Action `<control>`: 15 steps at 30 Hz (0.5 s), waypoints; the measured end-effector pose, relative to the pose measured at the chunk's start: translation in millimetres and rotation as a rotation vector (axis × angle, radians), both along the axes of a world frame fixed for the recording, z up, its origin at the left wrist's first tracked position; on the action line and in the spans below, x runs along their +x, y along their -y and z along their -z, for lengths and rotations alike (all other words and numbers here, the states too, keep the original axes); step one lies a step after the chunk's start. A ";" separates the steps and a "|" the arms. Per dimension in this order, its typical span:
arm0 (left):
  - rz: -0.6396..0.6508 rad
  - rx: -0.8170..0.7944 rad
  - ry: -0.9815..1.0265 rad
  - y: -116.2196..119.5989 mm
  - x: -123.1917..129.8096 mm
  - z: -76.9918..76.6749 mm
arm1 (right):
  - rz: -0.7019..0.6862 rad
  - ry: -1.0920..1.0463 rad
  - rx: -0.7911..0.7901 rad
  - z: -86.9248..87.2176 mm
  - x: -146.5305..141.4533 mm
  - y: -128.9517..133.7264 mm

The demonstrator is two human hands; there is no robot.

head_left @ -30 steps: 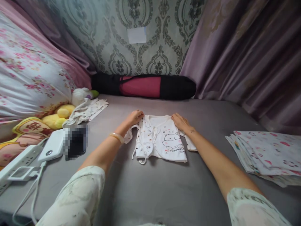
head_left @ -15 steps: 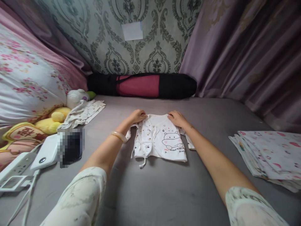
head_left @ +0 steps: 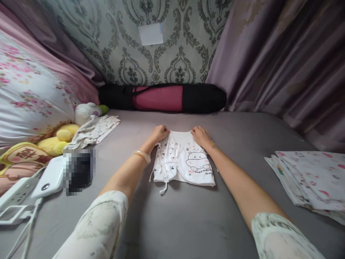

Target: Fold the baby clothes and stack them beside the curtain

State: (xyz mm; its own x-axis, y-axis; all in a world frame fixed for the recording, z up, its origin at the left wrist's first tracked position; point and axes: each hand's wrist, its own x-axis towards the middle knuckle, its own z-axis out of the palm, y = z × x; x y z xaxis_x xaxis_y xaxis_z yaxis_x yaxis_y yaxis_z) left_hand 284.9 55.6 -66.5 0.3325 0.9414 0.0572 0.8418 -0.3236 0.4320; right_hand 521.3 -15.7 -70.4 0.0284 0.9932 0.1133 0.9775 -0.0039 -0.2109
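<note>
A small white baby shirt lies front up on the grey sheet, its neck end away from me. It has a cartoon hippo, printed lettering, a small-patterned panel and thin ties hanging at its lower left. My left hand is closed on the shirt's left shoulder, fingertips pinched at the cloth. At the opposite shoulder, my right hand bends its fingers over the edge and grips the fabric. My hands and forearms mostly hide both sleeves.
A stack of folded printed cloths sits at right. Leftward are a crumpled patterned garment, plush toys, a white power bank, a blurred dark device and a power strip. A black-and-red long bag lies against the wall.
The sleeves that stuck out on both sides are now mostly out of sight. My left forearm has shifted slightly right, and my right hand has edged inward; the shirt's body stays put.
</note>
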 end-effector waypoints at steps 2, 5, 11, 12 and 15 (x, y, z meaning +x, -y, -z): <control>-0.040 -0.017 -0.003 1.0 1.4 -3.4 | 0.013 -0.023 0.011 0.3 1.4 -0.9; -0.060 -0.071 0.000 -0.7 -7.0 -10.3 | 0.018 -0.129 -0.025 -5.0 12.8 1.6; -0.175 -0.288 0.053 6.6 -67.1 -23.0 | 0.137 -0.444 -0.106 -17.7 67.6 48.8; -0.177 -0.315 0.121 11.4 -78.2 -23.8 | 0.179 -0.497 -0.120 -17.4 75.9 61.5; -0.194 -0.421 0.258 29.4 -103.4 -25.0 | 0.282 -0.610 -0.193 -14.6 91.7 99.0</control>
